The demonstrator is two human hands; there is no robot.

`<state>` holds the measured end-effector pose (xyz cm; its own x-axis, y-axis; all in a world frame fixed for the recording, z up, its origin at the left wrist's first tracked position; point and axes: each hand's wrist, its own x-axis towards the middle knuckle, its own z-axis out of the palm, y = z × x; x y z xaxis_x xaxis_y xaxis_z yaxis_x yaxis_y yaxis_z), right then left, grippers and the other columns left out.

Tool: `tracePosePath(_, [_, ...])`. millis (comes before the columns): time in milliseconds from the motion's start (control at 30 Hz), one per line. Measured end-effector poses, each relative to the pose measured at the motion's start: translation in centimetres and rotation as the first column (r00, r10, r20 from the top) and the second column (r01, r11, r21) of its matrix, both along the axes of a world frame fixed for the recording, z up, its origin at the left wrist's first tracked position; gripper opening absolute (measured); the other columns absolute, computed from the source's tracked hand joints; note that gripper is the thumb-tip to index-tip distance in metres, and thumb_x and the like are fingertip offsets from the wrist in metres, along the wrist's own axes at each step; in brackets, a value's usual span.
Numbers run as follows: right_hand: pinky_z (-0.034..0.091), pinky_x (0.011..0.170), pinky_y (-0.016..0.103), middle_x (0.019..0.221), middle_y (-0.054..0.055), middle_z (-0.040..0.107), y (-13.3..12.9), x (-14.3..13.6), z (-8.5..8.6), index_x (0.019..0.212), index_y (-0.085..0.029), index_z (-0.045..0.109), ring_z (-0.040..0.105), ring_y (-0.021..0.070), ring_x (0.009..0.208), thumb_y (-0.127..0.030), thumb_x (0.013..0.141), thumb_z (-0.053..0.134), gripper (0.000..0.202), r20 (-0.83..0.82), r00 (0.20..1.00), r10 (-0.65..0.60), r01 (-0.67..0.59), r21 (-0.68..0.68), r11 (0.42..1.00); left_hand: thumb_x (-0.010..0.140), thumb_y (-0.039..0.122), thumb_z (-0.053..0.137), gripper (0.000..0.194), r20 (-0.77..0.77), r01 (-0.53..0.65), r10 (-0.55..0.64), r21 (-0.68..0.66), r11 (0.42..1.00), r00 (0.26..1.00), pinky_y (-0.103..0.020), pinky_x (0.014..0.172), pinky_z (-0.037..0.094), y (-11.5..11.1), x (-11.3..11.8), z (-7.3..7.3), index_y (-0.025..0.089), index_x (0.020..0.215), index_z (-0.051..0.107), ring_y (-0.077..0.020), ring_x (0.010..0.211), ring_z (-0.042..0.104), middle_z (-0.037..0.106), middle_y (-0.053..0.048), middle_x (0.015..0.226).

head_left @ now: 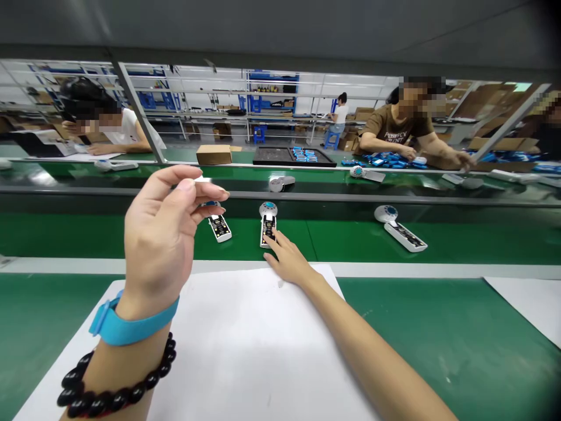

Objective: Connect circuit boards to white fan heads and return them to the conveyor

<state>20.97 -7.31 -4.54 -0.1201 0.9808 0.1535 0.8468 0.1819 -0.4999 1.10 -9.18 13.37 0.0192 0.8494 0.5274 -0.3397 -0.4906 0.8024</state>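
Note:
My left hand (160, 228) is raised on the left, with a blue wristband and black beads at the wrist. Its thumb and index finger pinch a small white piece (202, 180), mostly hidden by the fingertips. Ahead on the green belt lies a white handheld device (268, 225), its handle open over a black circuit board. My right hand (287, 257) reaches to this device, fingers apart and touching the handle's lower end. Partly behind my left fingers is a second open device (220, 229). A third open device (400, 229) rests tilted to the right.
A white sheet (258, 345) covers the bench before me. Beyond the belt, a second line carries more white devices (280, 183). A cardboard box (214, 155) and a black tray (272, 155) stand behind it. Co-workers sit opposite, one beside blue parts (390, 160). A grey shelf hangs overhead.

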Motion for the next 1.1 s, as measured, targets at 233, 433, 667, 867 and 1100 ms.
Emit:
tracePosePath(233, [0.031, 0.119, 0.048, 0.162, 0.015, 0.027, -0.13, 0.27, 0.17, 0.15, -0.019, 0.045, 0.027, 0.0296, 0.15, -0.035, 0.099, 0.048, 0.053, -0.055, 0.998, -0.001, 0.001, -0.006, 1.0, 0.092, 0.017, 0.055, 0.013, 0.006, 0.002, -0.002, 0.023, 1.0, 1.0, -0.027, 0.068, 0.056, 0.1, 0.01, -0.15, 0.022, 0.091, 0.067, -0.0173, 0.077, 0.069, 0.07, 0.0, 0.075])
tracePosePath(433, [0.032, 0.119, 0.046, 0.162, 0.013, 0.029, -0.1, 0.57, 0.27, 0.148, -0.018, 0.048, 0.028, 0.0283, 0.15, -0.04, 0.098, 0.049, 0.054, -0.077, 0.997, -0.03, 0.028, -0.027, 0.999, 0.09, 0.017, 0.057, 0.013, -0.004, -0.011, 0.012, 0.042, 0.999, 1.0, -0.028, 0.066, 0.056, 0.07, 0.17, -0.24, 0.021, 0.087, 0.069, -0.018, 0.074, 0.069, 0.069, 0.0, 0.072])
tracePosePath(667, [0.03, 0.121, 0.045, 0.161, 0.014, 0.03, -0.06, 0.5, 0.45, 0.146, -0.017, 0.051, 0.027, 0.0281, 0.151, -0.039, 0.099, 0.048, 0.052, -0.088, 0.996, -0.027, 0.024, -0.04, 0.999, 0.089, 0.017, 0.058, 0.012, -0.021, -0.005, 0.006, 0.035, 0.999, 1.0, -0.03, 0.065, 0.056, 0.05, 0.27, -0.44, 0.02, 0.087, 0.069, -0.0195, 0.074, 0.069, 0.069, -0.002, 0.071])
tracePosePath(867, [0.029, 0.121, 0.047, 0.16, 0.013, 0.032, -0.01, 0.58, 0.19, 0.145, -0.017, 0.052, 0.028, 0.0285, 0.15, -0.038, 0.099, 0.048, 0.051, -0.094, 0.995, -0.025, 0.021, -0.044, 0.999, 0.089, 0.018, 0.059, 0.011, -0.02, 0.009, -0.008, 0.039, 0.999, 1.0, -0.03, 0.064, 0.056, 0.11, 0.25, -0.52, 0.02, 0.088, 0.069, -0.0196, 0.074, 0.069, 0.069, -0.002, 0.072])
tracePosePath(1100, [0.03, 0.121, 0.047, 0.16, 0.013, 0.034, 0.03, 0.58, 0.05, 0.144, -0.017, 0.054, 0.029, 0.0285, 0.15, -0.039, 0.099, 0.048, 0.05, -0.09, 0.995, -0.031, 0.027, -0.048, 0.998, 0.091, 0.019, 0.059, 0.01, -0.04, 0.026, -0.025, 0.025, 0.999, 0.999, -0.025, 0.064, 0.058, 0.05, 0.27, -0.56, 0.02, 0.089, 0.068, -0.017, 0.074, 0.07, 0.069, -0.001, 0.071])
